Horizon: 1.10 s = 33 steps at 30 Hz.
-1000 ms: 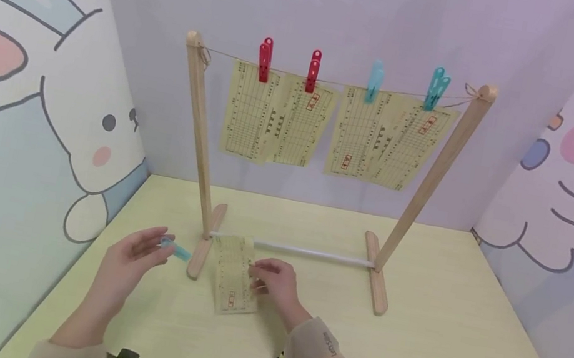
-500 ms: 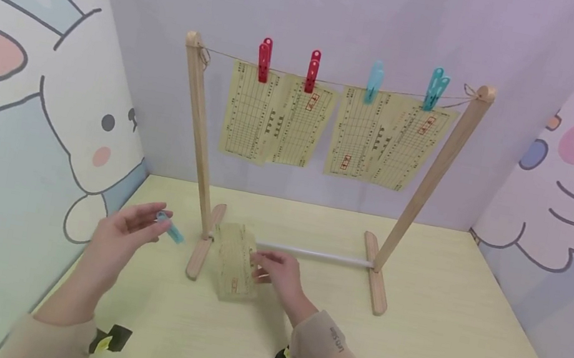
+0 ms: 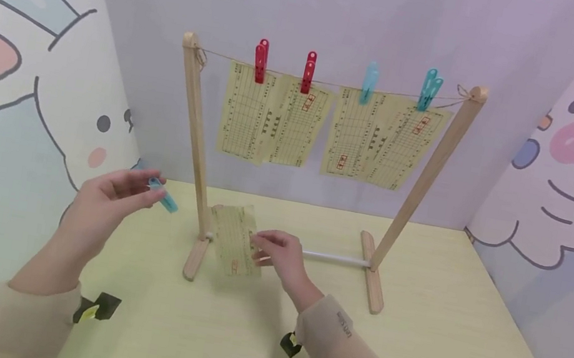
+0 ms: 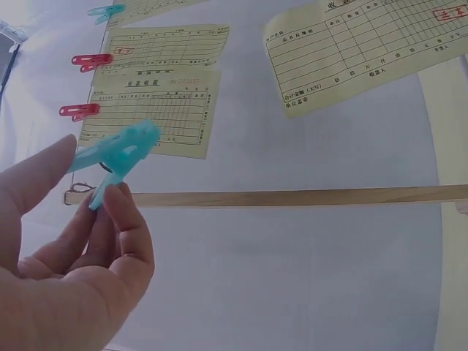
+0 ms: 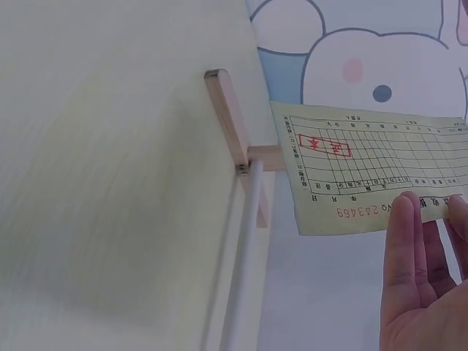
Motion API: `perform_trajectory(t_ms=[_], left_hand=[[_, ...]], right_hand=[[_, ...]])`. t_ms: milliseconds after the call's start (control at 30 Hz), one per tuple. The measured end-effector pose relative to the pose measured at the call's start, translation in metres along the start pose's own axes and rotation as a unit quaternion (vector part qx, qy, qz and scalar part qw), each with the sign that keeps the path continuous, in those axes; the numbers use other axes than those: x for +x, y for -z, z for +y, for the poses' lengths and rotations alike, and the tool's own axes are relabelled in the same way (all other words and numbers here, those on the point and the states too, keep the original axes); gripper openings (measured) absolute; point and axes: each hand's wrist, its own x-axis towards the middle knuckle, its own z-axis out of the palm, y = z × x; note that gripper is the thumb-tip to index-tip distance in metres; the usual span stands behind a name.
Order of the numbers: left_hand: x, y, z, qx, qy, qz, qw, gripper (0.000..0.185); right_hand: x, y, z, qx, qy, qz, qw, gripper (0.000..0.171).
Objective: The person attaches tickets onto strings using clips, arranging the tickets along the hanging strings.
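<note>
My left hand (image 3: pixel 108 206) pinches a light blue clothespin (image 3: pixel 164 196) by its handles, left of the rack's left post. In the left wrist view the thumb and fingers squeeze the clothespin (image 4: pixel 121 150) from both sides. A yellowish printed receipt (image 3: pixel 232 236) with a red stamp hangs from my right hand (image 3: pixel 281 260), its long edge pinched between thumb and fingers. That receipt (image 5: pixel 365 157) is tilted in front of the rack's lower left part, raised over the table. Above, several similar receipts (image 3: pixel 243 115) hang on a string under two red clothespins (image 3: pixel 308 72) and two bluish ones (image 3: pixel 369 82).
The wooden rack has a left post (image 3: pixel 194 138) and a right post (image 3: pixel 429 180) on flat feet, joined low down by a white rod (image 3: pixel 336 258). Pale yellow table (image 3: pixel 437 337) lies beneath. Walls with a rabbit drawing and a pink-cheeked figure close in the sides.
Both hands have risen from low over the table. The left hand has carried the clothespin up and leftward; the right hand has lifted the receipt. The hanging receipts keep their places.
</note>
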Motion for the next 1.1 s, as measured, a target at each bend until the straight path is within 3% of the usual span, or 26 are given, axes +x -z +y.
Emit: perform_trajectory(t_ms=[233, 433, 900, 1100], left_hand=[[0.014, 0.006, 0.018, 0.049, -0.017, -0.007, 0.9986, 0.048], [0.022, 0.013, 0.037, 0.039, -0.01, -0.005, 0.9992, 0.042], [0.044, 0.014, 0.083, 0.049, -0.109, 0.057, 0.9912, 0.041], [0.054, 0.018, 0.098, 0.041, -0.128, 0.067, 0.9886, 0.043]], right_hand=[[0.017, 0.0, 0.001, 0.001, 0.008, 0.007, 1.0, 0.025], [0.02, 0.0, -0.017, -0.005, 0.017, -0.006, 1.0, 0.023], [0.028, 0.001, -0.059, -0.013, 0.064, -0.018, 0.998, 0.021], [0.032, -0.001, -0.073, -0.015, 0.074, -0.013, 0.997, 0.021]])
